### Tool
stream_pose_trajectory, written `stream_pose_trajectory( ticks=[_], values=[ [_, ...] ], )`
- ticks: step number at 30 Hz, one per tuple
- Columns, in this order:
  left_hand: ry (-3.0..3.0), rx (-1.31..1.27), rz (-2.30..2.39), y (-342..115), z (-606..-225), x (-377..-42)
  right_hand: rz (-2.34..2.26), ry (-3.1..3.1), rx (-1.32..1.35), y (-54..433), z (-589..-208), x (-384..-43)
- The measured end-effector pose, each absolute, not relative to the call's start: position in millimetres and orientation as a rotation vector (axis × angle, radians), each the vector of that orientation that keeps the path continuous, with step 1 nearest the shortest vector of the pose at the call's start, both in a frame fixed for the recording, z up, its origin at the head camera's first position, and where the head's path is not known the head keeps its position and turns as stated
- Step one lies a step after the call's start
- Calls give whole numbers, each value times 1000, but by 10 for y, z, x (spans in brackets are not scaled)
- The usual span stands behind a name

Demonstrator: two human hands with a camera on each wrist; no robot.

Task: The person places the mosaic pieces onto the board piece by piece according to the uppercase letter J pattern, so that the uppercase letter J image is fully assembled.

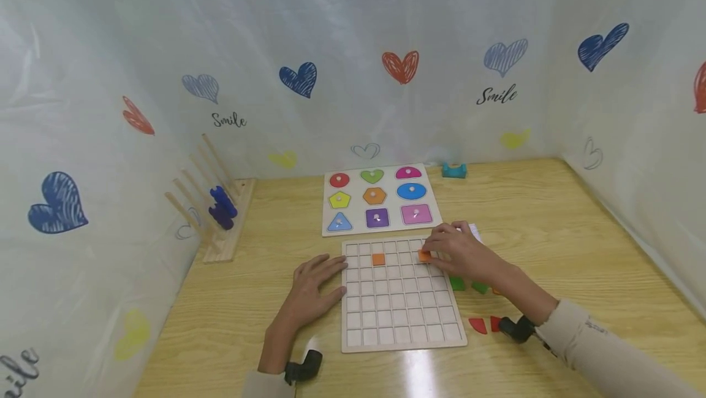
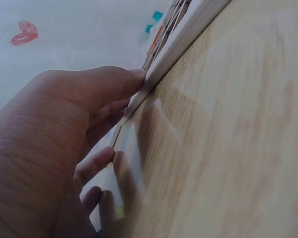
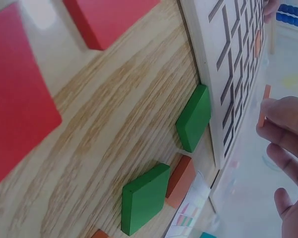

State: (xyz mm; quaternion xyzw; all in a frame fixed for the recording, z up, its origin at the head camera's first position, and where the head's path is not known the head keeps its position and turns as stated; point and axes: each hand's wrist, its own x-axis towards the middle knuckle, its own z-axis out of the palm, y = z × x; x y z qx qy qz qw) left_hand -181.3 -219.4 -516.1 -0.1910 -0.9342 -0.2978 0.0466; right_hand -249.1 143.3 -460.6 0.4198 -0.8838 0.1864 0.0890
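Observation:
A pale wooden grid board (image 1: 391, 318) lies flat on the table, with one orange square tile (image 1: 378, 259) in a cell of its second row. Near the board's upper right, my right hand (image 1: 466, 255) pinches another orange square tile (image 3: 265, 104) between thumb and fingertips, close over the grid. Along the left side, my left hand (image 1: 315, 287) rests with relaxed fingers, its thumb and fingertips at the board's edge. Its thumb (image 2: 114, 87) is against the rim in the left wrist view.
Green tiles (image 3: 145, 201), an orange tile (image 3: 180, 182), red pieces (image 1: 478, 325) and a printed paper (image 3: 188, 208) lie right of the grid. Behind it is a knobbed shape puzzle (image 1: 357, 208), with a teal block (image 1: 454, 171) beyond. A dowel rack (image 1: 245, 202) holding blue pieces (image 1: 223, 208) stands left.

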Motion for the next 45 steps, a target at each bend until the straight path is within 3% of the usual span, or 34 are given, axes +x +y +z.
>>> stream_pose_trajectory(
  ticks=[45],
  values=[
    [-2850,-605,-910,-2192,-5128,-1824,441,-2575,1324,1105,-4746,-2636]
  ],
)
